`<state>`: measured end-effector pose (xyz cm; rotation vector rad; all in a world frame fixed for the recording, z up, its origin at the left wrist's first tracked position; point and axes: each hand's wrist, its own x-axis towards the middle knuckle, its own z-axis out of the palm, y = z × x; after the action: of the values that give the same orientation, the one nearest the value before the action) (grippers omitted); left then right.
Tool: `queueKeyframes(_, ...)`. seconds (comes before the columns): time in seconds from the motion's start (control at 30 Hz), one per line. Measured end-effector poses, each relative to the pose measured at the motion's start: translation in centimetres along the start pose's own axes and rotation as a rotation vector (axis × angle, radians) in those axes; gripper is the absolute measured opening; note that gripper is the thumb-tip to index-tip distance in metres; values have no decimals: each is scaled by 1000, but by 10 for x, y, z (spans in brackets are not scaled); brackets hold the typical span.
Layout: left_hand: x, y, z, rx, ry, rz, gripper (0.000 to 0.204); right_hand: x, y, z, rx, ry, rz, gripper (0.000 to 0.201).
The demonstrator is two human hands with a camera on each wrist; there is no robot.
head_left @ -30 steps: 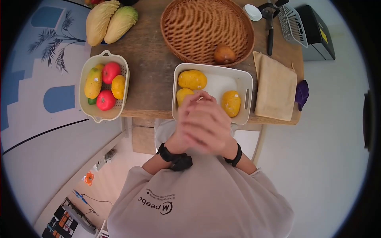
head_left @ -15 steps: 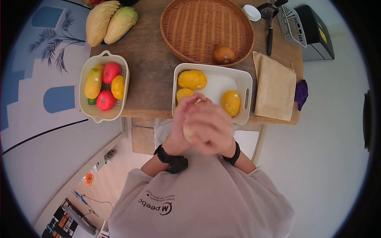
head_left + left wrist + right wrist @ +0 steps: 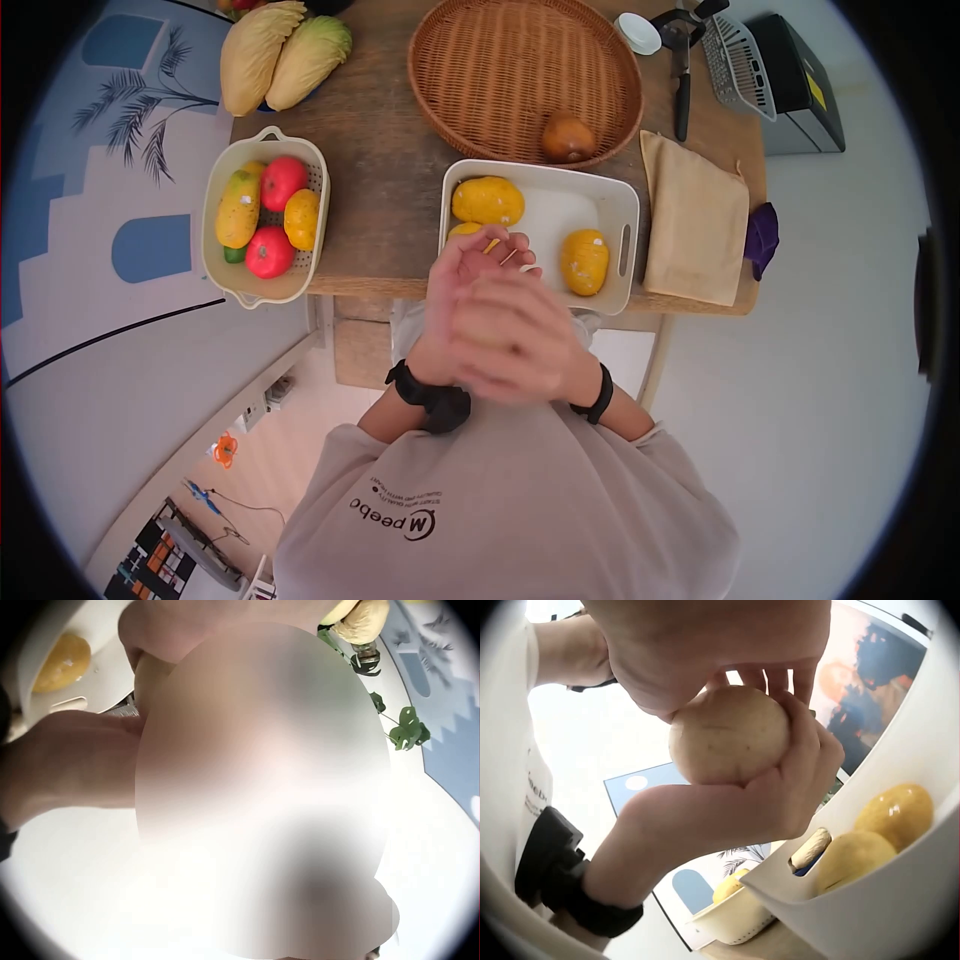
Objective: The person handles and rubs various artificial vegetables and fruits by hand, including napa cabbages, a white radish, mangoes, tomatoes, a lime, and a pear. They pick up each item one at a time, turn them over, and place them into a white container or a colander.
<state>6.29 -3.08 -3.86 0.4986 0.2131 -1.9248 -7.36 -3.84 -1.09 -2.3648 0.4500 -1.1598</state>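
Observation:
Over the white bin's near edge, the left hand (image 3: 445, 310) and right hand (image 3: 515, 340) are close together. In the right wrist view they enclose a pale, smooth, round thing (image 3: 731, 735). The left hand (image 3: 727, 814) cups it from below and its far side, fingers curled round it; the right hand (image 3: 720, 645) covers the top with bent fingers. From the head, the hands hide most of it, and the right hand is blurred. Inside the white bin (image 3: 560, 210) lie three yellow fruits (image 3: 488, 201), one partly hidden by the left fingers. A large blur fills much of the left wrist view.
A cream basket (image 3: 318, 225) holding red and yellow produce stands at the left, below two cabbages (image 3: 310, 65). Behind the bin, a brown round fruit (image 3: 568, 137) sits in a wicker tray (image 3: 515, 70). A beige cloth (image 3: 693, 220) and a black-handled knife (image 3: 682, 105) lie right.
Both hands have shifted slightly left and toward the body, still together. The right hand's position over the left has changed a little. More of the middle yellow fruit is now covered.

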Motion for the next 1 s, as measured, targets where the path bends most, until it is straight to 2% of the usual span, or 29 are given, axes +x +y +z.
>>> queueKeyframes(0.1, 4, 3, -11, 13, -13, -85, 25, 1, -14, -2, 46, -11, -67, 41)
queueKeyframes(0.17, -23, -8, 21, 412, 85, 178, 22, 3, 10, -1, -21, 140, 117, 40)
queueKeyframes(0.2, -26, -12, 26, 461, 123, 224, 22, 3, 19, -1, -49, 212, 206, 39)
queueKeyframes(0.23, -30, -16, 32, 511, 164, 268, 22, 3, 20, -4, -77, 180, 179, 33)
queueKeyframes(0.27, -28, -19, 28, 414, 190, 220, 19, 3, 20, -8, -103, 150, 154, 28)
queueKeyframes(0.33, -16, -20, 9, 151, 56, 45, 18, 1, 20, -9, -114, 116, 123, 24)
queueKeyframes(0.4, 8, -15, -24, -185, -260, -218, 23, -5, 18, -6, -93, 109, 118, 27)
queueKeyframes(0.43, 8, -12, -22, -133, -301, -186, 25, -8, 19, -5, -86, 106, 111, 28)
queueKeyframes(0.5, -18, -8, 21, 243, -19, 58, 25, -11, 21, -2, -65, 86, 93, 31)
queueKeyframes(0.53, -22, -9, 27, 284, 75, 104, 26, -10, 20, -1, -50, 70, 84, 33)
queueKeyframes(0.57, -26, -9, 32, 328, 172, 145, 27, -7, 20, -3, -65, 91, 155, 30)
queueKeyframes(0.63, -14, -8, 17, 145, 252, 70, 27, 4, 21, -8, -97, 137, 293, 24)
queueKeyframes(0.73, -5, -8, -2, 29, -118, -10, 32, 2, -5, -1, -65, -36, 7, 27)
queueKeyframes(0.77, -1, -8, -6, 18, 10, -92, 33, 1, -6, -3, -29, -37, 31, 22)
queueKeyframes(0.83, -5, -11, -8, 88, -54, -87, 34, -13, 1, -5, 36, -30, 132, 17)
queueKeyframes(0.87, -11, -13, -2, 119, -82, -83, 35, -8, 10, -5, -11, 49, 139, 17)
queueKeyframes(0.9, -16, -18, 7, 170, 49, -32, 35, -3, 19, -5, -58, 126, 150, 17)
queueKeyframes(0.93, -21, -23, 24, 221, 177, 20, 35, 3, 16, -8, -96, 96, 196, 18)
queueKeyframes(1.0, -18, -25, 22, 259, 124, 50, 36, 11, 9, -12, -160, 35, 287, 18)
